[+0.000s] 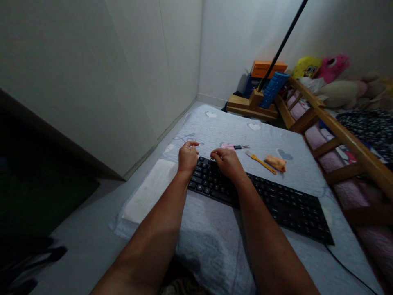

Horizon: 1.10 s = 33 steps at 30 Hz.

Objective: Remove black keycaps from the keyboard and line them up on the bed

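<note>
A black keyboard [285, 200] lies at a slant on a light blue patterned cloth [208, 131], its cable leaving from the right end. At its left end my left hand [188, 157] rests against the edge, thumb and index finger apart, with nothing visible between them. My right hand [226, 162] is over the upper left keys, fingertips pinched together on something too small to make out. Beyond the keyboard lie a yellow-handled brush [262, 162], a crumpled orange cloth [275, 163] and a small tool with a dark handle and metal tip [238, 146].
A white flat block [150, 190] lies left of the keyboard. Wooden bed rails [344, 135] run along the right, with plush toys [333, 67] behind. A wooden stand [253, 102] holds a black pole at the back. A pale panel [135, 82] rises on the left.
</note>
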### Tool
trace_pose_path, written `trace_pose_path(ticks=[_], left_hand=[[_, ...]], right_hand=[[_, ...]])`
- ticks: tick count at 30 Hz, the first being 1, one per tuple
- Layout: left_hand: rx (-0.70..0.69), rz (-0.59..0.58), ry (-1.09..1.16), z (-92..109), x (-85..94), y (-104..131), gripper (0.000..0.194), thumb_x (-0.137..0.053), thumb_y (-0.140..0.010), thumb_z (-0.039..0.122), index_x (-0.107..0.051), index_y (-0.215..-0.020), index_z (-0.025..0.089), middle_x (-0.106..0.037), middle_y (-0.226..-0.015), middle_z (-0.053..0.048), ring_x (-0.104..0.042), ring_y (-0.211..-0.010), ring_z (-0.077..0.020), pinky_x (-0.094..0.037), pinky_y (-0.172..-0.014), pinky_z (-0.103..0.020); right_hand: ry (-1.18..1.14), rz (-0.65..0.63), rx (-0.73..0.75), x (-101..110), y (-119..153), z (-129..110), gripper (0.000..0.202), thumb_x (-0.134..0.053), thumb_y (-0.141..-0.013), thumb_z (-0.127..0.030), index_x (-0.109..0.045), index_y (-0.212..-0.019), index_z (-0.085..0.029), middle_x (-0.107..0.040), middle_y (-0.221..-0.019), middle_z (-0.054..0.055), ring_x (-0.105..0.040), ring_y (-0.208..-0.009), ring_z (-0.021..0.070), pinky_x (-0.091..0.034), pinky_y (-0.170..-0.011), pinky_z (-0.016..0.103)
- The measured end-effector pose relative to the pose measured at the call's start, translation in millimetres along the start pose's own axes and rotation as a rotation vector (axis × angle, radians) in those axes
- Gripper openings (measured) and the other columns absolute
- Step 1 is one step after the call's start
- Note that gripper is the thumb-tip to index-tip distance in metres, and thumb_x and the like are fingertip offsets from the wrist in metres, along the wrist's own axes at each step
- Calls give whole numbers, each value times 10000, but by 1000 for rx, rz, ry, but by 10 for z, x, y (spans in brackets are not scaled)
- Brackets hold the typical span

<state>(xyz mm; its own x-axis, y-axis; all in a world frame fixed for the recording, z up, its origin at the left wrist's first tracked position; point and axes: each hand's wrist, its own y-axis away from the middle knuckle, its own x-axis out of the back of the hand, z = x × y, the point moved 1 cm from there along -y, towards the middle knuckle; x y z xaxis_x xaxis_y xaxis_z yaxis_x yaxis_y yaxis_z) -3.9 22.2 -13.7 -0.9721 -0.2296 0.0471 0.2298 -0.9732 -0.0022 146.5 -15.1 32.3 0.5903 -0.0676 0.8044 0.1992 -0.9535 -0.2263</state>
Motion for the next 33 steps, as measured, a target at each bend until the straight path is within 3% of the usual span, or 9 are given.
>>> trace_pose_path(ticks=[12,18,28,33], left_hand=[[18,8,-10,9,6,0,228,-424,-841,233,-621,-941,183,-498,-508,45,-454,-408,-113,-296,-429,-209],[-38,43,-82,-9,16,-14,212,-419,-842,236,-615,-905,190,-468,-449,53,-513,-460,-152,-385,-520,-246],[-49,62,-206,-45,50,-25,231,-417,-818,223,-618,-930,197,-568,-569,16,-570,-592,-177,-411,-613,-279],[-41,45,-147,-26,33,-18,253,-384,-797,174,-598,-927,206,-532,-574,29,-591,-593,-172,-432,-618,-280]], right_hand=[[12,-20,-14,21,8,-46,215,-547,-893,-150,-748,-819,-172,-756,-808,68,-651,-735,165,-408,-705,257],[-13,-49,-14,38,16,-73,208,-555,-886,-139,-743,-801,-164,-748,-782,63,-639,-719,156,-398,-694,251],[-34,-96,6,73,21,-58,214,-538,-878,-137,-740,-811,-161,-740,-773,56,-627,-714,153,-396,-685,252],[-27,-107,12,94,18,-5,209,-542,-868,-137,-737,-796,-159,-726,-744,48,-603,-687,145,-387,-677,251]])
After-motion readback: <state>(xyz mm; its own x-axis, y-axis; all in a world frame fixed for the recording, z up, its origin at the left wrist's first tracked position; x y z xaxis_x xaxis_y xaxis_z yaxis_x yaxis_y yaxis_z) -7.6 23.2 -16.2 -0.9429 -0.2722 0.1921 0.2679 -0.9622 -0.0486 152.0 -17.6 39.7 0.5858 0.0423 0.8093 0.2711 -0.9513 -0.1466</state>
